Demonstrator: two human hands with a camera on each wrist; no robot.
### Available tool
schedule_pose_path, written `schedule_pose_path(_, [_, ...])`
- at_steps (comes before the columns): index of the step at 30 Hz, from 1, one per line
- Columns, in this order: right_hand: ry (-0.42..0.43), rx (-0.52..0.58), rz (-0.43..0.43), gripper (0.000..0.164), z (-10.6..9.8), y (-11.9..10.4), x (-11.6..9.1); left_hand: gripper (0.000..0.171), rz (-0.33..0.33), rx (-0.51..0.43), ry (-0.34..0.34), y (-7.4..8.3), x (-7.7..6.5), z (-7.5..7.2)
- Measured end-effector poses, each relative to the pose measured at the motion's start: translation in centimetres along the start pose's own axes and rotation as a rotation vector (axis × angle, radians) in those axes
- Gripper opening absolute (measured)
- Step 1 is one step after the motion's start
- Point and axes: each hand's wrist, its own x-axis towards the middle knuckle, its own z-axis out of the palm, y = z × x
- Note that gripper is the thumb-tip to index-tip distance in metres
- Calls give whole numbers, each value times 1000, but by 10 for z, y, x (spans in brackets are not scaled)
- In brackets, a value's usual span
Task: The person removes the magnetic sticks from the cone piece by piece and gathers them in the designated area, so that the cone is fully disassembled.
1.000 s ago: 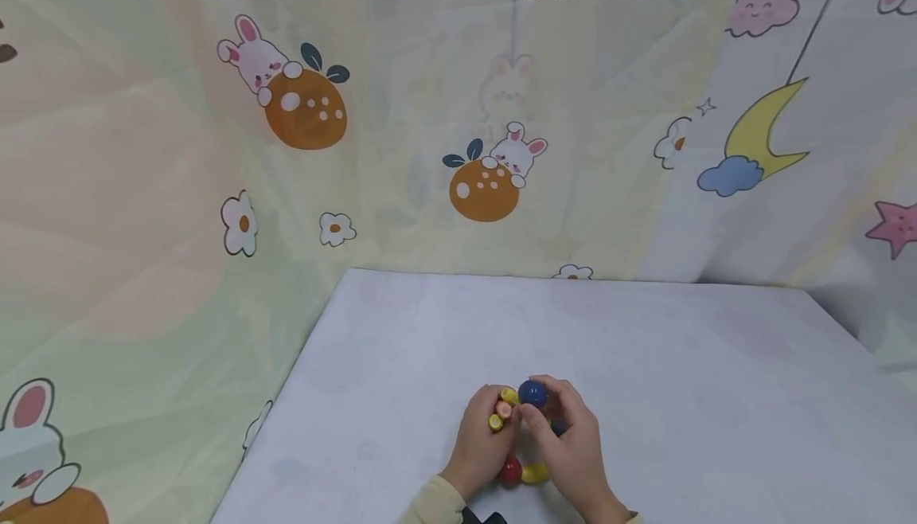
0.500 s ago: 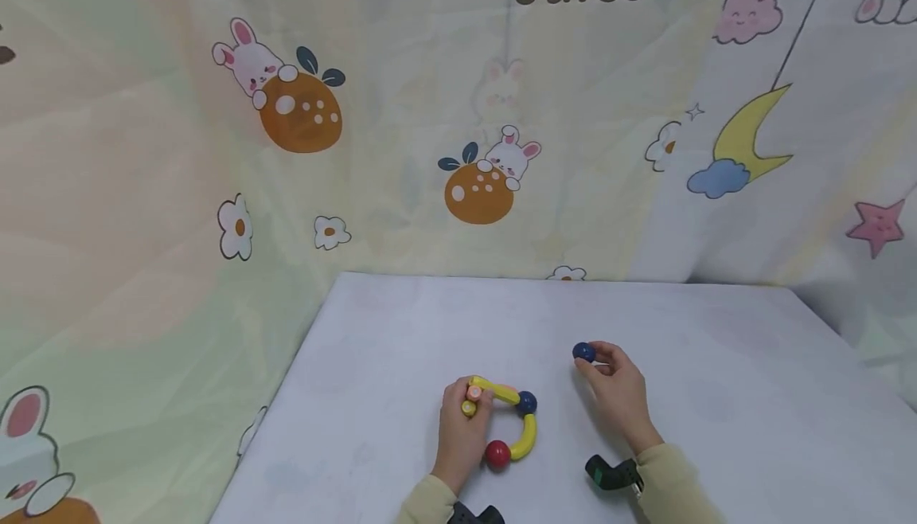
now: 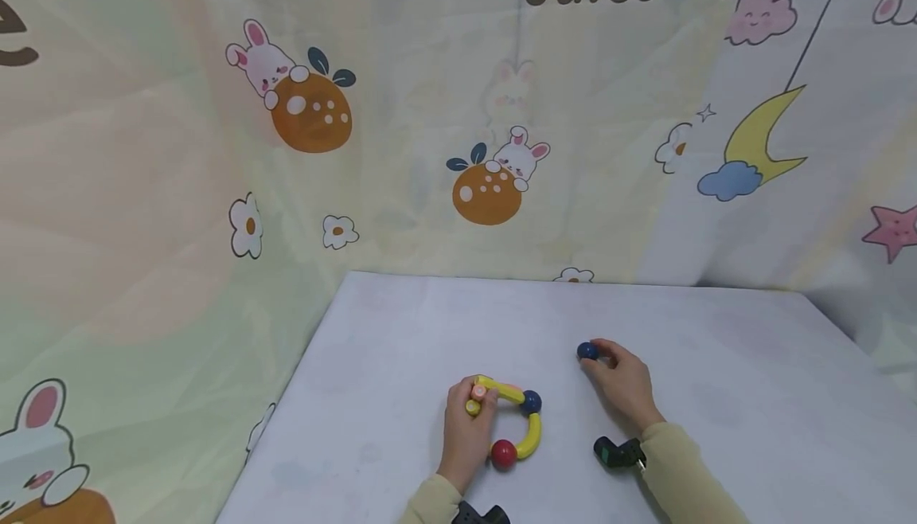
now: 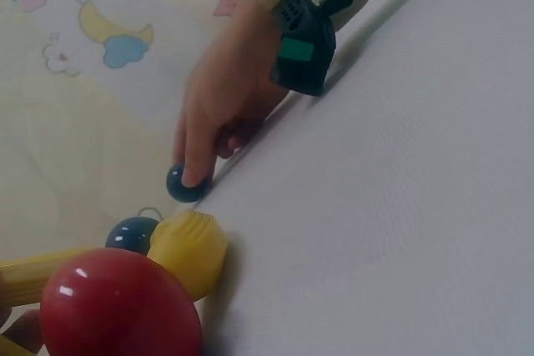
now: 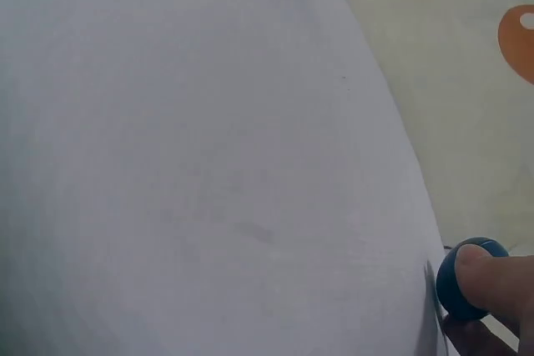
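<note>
A white table stands before a pastel cloth printed with rabbits, flowers and "Juice." At the table's near side, 1 glossy red ball and 1 blue ball join a curved yellow rod. The left hand's fingers curl round yellow and pink sticks; the right hand, well apart, pinches a 2nd blue ball.

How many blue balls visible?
2: one blue ball in the right hand, another at the far end of the curved yellow stick. The left hand may hide more.
</note>
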Motion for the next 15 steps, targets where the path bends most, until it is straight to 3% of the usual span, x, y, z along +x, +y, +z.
schedule_pose_path(9, [-7,-31,2,53,3,0,0,27,-24,5,-29,2,0,-2])
schedule_pose_path(13, [2,10,47,62,1,1,-4,26,-18,14,-26,2,0,-3])
schedule_pose_path(15, [45,47,72,62,1,-1,-11,25,-12,13,-24,3,0,-3])
